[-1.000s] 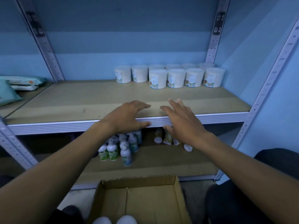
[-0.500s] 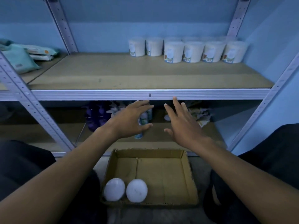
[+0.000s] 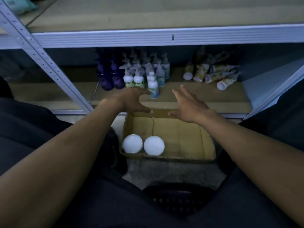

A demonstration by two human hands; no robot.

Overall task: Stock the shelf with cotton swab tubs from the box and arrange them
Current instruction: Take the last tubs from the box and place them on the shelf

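Two white tubs (image 3: 143, 144) side by side in near-left corner of cardboard box (image 3: 181, 137) on floor. Left hand (image 3: 133, 101) and right hand (image 3: 189, 105) above box's far edge — apart, fingers spread, holding nothing. Beyond: pump bottles (image 3: 144, 74) on lower shelf (image 3: 205, 97).

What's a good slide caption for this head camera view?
Both open hands, left hand and right hand, hover over a cardboard box holding two white tubs.
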